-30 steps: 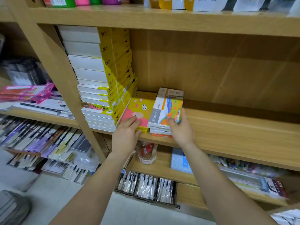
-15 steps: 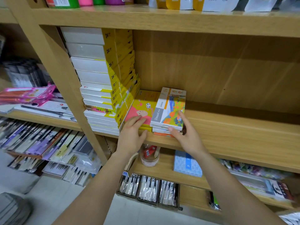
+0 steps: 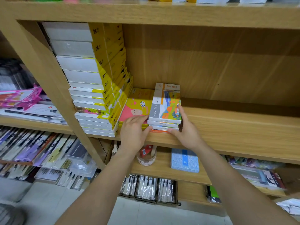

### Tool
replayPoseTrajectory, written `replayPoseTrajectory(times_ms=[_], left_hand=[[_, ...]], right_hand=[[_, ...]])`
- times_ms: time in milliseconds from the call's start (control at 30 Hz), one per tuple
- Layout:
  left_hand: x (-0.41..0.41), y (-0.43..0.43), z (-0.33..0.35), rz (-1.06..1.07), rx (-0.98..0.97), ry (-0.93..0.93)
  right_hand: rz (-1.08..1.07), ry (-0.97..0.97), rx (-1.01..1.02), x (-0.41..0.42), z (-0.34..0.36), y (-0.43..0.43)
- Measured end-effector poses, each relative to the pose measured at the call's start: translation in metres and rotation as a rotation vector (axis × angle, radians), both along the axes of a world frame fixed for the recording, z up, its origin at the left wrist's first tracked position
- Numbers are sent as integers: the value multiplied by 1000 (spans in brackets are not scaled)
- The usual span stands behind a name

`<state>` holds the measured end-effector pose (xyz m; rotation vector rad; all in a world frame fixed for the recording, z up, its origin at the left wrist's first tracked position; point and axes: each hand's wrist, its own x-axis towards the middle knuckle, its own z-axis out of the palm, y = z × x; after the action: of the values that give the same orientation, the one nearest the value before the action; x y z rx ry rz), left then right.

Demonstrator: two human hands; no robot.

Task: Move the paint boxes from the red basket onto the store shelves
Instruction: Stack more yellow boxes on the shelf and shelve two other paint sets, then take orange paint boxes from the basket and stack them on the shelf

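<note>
A short stack of paint boxes (image 3: 165,106) with a grey, orange and blue landscape cover lies on the wooden shelf (image 3: 235,127). My right hand (image 3: 186,132) cups the stack's right side and front corner, fingers against the boxes. My left hand (image 3: 134,130) presses on the stack's left front edge, lying over a pink and yellow paint box (image 3: 138,106) beside it. A tall pile of white and yellow boxes (image 3: 90,82) fills the shelf's left end. The red basket is out of view.
The shelf to the right of the stack is bare wood. Below sit a blue patterned box (image 3: 185,160), a small clear tub (image 3: 146,155) and trays of brushes (image 3: 149,189). The left bay (image 3: 32,143) holds packaged brushes and pink packs.
My left hand slid right from the pink box to the stack's left edge. My right hand shifted from gripping the top box to bracing the stack's side. The view moved closer.
</note>
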<state>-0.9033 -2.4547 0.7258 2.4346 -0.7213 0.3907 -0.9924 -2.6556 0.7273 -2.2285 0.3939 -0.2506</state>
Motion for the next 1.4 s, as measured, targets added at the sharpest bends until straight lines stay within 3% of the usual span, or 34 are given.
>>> replayPoseTrajectory(times_ms=[167, 367, 500, 700, 833, 933, 1033, 1200, 1400], left_hand=[[4, -8, -2, 86, 5, -7], [9, 5, -8, 46, 14, -21], [19, 14, -12, 26, 66, -19], [20, 7, -7, 15, 68, 17], [-13, 19, -7, -60, -96, -12], [-67, 21, -17, -252, -226, -19], [-117, -8, -39, -486, 23, 165], [-191, -87, -83, -676, 472, 326], [-297, -190, -138, -846, 816, 403]], right_hand=[[-56, 29, -93, 13, 1, 2], [-78, 54, -13, 8, -2, 1], [-206, 112, -221, 1, -11, 1], [-288, 114, -312, 1, -12, 15], [-314, 101, -191, -27, -6, 21], [-413, 28, -183, -82, -7, 13], [-501, 51, -225, -155, -19, -5], [-643, 466, -261, -290, -67, -43], [-907, 794, 34, -477, -144, -89]])
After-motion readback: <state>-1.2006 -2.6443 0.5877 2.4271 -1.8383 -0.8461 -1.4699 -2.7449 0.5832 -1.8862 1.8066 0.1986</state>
